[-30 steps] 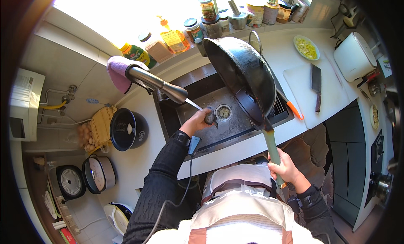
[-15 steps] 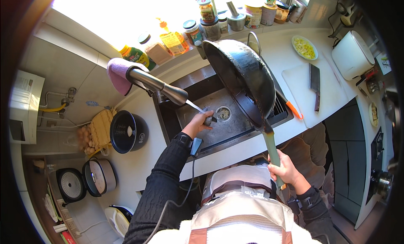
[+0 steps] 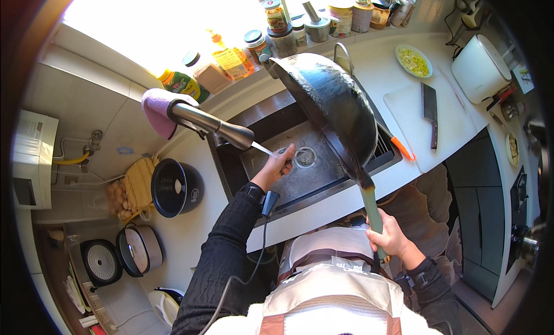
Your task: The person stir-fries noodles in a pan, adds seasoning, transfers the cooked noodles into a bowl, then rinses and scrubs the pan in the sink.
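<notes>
My right hand (image 3: pixel 385 231) is wrapped round the green handle of a large black wok (image 3: pixel 337 104). The wok is tilted on its side over the right part of the sink (image 3: pixel 277 188), its hollow facing left. Above the basin, my left hand (image 3: pixel 276 166) is in the stream from the grey tap (image 3: pixel 222 133). Its fingers are curled and the thumb side points up; what they hold, if anything, is hidden. A purple cloth (image 3: pixel 163 111) hangs over the tap's bend. The drain (image 3: pixel 304 157) lies just right of my left hand.
Right of the sink are an orange-handled tool (image 3: pixel 404 148), a cleaver (image 3: pixel 429 107) on a white cutting board (image 3: pixel 398 113), and a plate of chopped yellow-green vegetable (image 3: pixel 413 61). A black inner pot (image 3: pixel 178 186) stands at left. Jars and bottles (image 3: pixel 231 58) line the sill.
My left hand has turned and curled under the water; the dark grey thing seen at its fingers before no longer shows clearly. The wok has shifted slightly, still in my right hand.
</notes>
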The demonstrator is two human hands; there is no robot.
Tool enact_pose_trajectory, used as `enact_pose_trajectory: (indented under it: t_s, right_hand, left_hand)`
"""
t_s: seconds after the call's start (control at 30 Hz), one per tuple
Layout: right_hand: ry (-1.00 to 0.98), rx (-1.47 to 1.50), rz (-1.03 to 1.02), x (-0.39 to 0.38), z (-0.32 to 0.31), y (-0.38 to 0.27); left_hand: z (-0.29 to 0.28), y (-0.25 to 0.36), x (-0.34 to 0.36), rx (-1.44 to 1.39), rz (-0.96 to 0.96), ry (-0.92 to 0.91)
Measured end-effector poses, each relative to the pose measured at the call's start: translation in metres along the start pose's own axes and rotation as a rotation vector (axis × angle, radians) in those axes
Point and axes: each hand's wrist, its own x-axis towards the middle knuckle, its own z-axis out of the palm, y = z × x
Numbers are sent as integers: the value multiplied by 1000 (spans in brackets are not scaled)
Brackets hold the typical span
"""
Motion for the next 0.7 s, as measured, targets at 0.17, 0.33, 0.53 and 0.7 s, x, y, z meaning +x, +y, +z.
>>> enact_pose_trajectory:
  t_s: [0.17,0.33,0.53,0.7]
  right_hand:
    - [36,-63,-72,-1,3,4]
    - [71,-91,-122,-2,6,8]
    - [98,-128,-139,-3,7,9]
    - [77,-84,-96,-1,8,8]
  left_hand:
    - [8,0,-2,115,-24,106]
    - [10,-4,-2,117,73,206]
    - [1,-7,5,186,48,250]
    - [-25,-9,-2,835,213,278]
